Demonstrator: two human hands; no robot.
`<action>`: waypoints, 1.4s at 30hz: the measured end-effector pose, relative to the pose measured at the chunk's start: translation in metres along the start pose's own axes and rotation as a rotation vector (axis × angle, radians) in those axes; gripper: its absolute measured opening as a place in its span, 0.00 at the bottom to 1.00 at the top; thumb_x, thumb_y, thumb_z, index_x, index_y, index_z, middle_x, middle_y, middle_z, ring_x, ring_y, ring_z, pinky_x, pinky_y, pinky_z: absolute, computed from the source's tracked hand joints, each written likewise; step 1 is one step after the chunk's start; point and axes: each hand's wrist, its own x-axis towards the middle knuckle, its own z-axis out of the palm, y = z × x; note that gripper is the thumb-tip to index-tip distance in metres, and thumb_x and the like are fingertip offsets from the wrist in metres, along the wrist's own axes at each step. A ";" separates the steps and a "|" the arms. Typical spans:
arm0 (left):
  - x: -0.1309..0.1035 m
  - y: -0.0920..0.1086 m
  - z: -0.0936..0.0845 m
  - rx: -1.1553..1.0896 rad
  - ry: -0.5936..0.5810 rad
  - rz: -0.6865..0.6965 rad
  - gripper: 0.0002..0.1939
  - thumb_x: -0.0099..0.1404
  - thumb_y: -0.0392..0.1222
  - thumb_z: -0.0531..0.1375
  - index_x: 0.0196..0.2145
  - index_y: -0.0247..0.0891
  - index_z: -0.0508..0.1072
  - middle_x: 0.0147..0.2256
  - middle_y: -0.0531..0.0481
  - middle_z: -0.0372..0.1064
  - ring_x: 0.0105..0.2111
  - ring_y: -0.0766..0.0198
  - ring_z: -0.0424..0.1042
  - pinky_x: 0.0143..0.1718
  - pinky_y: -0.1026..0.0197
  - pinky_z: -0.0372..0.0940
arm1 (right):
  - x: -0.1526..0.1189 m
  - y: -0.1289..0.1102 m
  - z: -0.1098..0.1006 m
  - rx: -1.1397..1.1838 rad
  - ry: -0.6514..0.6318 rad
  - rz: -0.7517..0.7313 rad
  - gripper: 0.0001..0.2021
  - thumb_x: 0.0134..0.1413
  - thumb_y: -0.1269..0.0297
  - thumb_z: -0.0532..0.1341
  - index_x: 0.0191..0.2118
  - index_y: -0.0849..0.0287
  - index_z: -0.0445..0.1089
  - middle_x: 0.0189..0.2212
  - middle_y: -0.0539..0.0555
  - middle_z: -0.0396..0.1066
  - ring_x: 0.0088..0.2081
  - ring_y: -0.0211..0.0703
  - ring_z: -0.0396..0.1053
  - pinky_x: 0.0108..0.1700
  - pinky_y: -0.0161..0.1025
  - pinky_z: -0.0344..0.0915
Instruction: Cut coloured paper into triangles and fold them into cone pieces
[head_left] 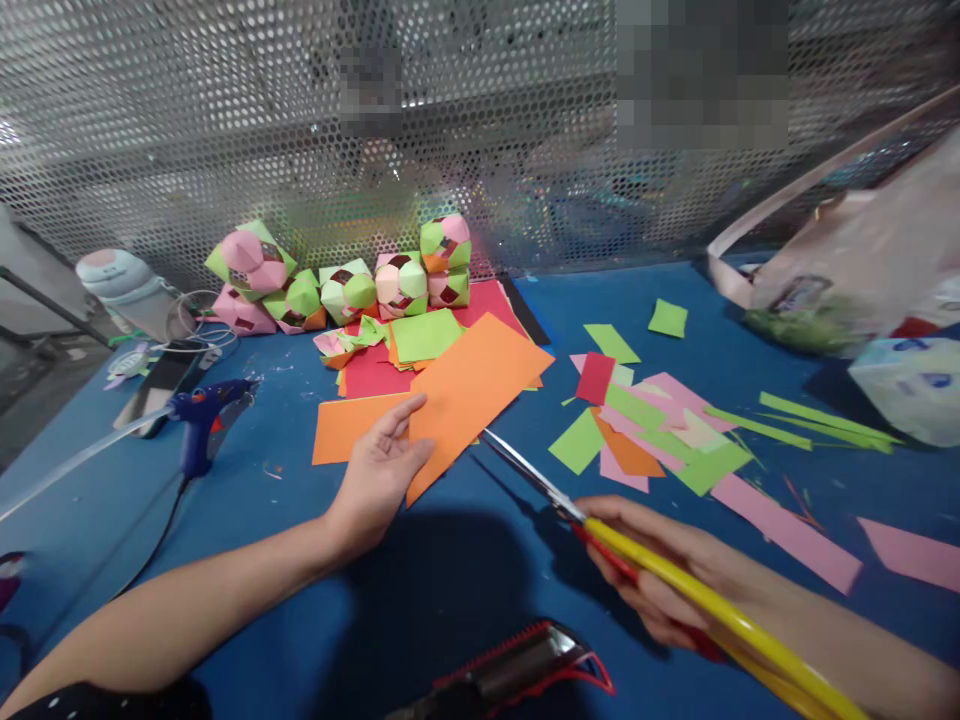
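Note:
Between the thumb and fingers of my left hand is the lower left edge of an orange sheet, which is tilted above the blue table. A second orange sheet lies flat behind that hand. My right hand is wrapped round the handles of scissors with yellow and red on them. The blades point up and left, their tips near the lower right edge of the held sheet. Green squares lie on red paper beyond the sheet.
Folded pink and green paper balls line the back by a perforated metal screen. Paper scraps spread on the right. A blue glue gun, a cup, a box cutter and a plastic bag are around the blue table.

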 end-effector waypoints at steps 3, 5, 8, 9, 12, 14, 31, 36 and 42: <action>-0.003 0.005 0.002 0.016 0.013 0.030 0.25 0.56 0.35 0.63 0.52 0.38 0.67 0.59 0.44 0.59 0.64 0.59 0.48 0.63 0.57 0.48 | 0.010 -0.009 0.010 0.059 -0.060 0.042 0.25 0.48 0.53 0.66 0.51 0.49 0.59 0.28 0.46 0.57 0.17 0.24 0.50 0.18 0.29 0.47; -0.005 0.008 0.004 0.020 0.007 0.034 0.24 0.57 0.35 0.63 0.52 0.38 0.66 0.59 0.43 0.59 0.64 0.58 0.49 0.61 0.57 0.50 | 0.014 -0.010 0.014 0.112 -0.098 0.030 0.27 0.46 0.50 0.66 0.50 0.50 0.59 0.26 0.45 0.57 0.17 0.25 0.50 0.18 0.30 0.47; -0.008 0.009 0.006 0.000 -0.008 0.035 0.24 0.57 0.34 0.63 0.52 0.38 0.66 0.58 0.43 0.60 0.62 0.57 0.52 0.59 0.58 0.54 | 0.017 -0.007 0.016 0.158 -0.094 0.027 0.27 0.46 0.49 0.66 0.49 0.51 0.59 0.25 0.45 0.57 0.18 0.27 0.51 0.19 0.30 0.48; -0.009 0.009 0.007 -0.012 -0.014 0.032 0.25 0.57 0.34 0.63 0.52 0.38 0.65 0.57 0.43 0.61 0.62 0.56 0.54 0.58 0.58 0.55 | 0.018 -0.005 0.016 0.155 -0.081 0.025 0.25 0.47 0.51 0.66 0.49 0.51 0.60 0.25 0.46 0.57 0.19 0.27 0.51 0.19 0.30 0.48; -0.012 0.009 0.009 -0.041 -0.026 0.014 0.26 0.56 0.34 0.63 0.52 0.38 0.64 0.55 0.42 0.62 0.59 0.55 0.58 0.55 0.57 0.59 | 0.018 0.000 0.016 0.140 -0.074 -0.003 0.20 0.53 0.54 0.63 0.50 0.49 0.60 0.27 0.46 0.58 0.18 0.26 0.49 0.19 0.30 0.47; -0.014 0.009 0.009 -0.047 -0.022 0.001 0.26 0.55 0.35 0.64 0.52 0.38 0.64 0.55 0.41 0.62 0.59 0.54 0.58 0.55 0.56 0.59 | 0.017 0.002 0.017 0.127 -0.083 -0.033 0.19 0.55 0.54 0.61 0.51 0.48 0.61 0.29 0.47 0.59 0.18 0.25 0.48 0.19 0.31 0.46; -0.018 0.012 0.012 -0.063 -0.042 -0.010 0.25 0.56 0.33 0.64 0.50 0.39 0.63 0.50 0.44 0.65 0.53 0.59 0.64 0.50 0.61 0.61 | 0.014 -0.001 0.020 0.020 -0.016 -0.078 0.19 0.54 0.52 0.61 0.51 0.51 0.63 0.31 0.49 0.60 0.20 0.28 0.51 0.18 0.29 0.48; -0.018 0.013 0.012 -0.054 -0.039 -0.022 0.25 0.55 0.35 0.64 0.50 0.39 0.63 0.48 0.44 0.65 0.51 0.58 0.65 0.48 0.61 0.62 | 0.012 -0.008 0.024 0.005 -0.012 -0.074 0.19 0.54 0.53 0.61 0.51 0.51 0.63 0.30 0.48 0.59 0.21 0.29 0.52 0.19 0.30 0.50; -0.018 0.014 0.013 -0.094 -0.045 -0.027 0.26 0.55 0.36 0.65 0.50 0.39 0.62 0.45 0.45 0.67 0.45 0.60 0.70 0.44 0.61 0.65 | 0.010 -0.021 0.030 -0.064 -0.031 -0.114 0.22 0.51 0.55 0.64 0.52 0.52 0.64 0.29 0.48 0.58 0.22 0.30 0.52 0.20 0.31 0.51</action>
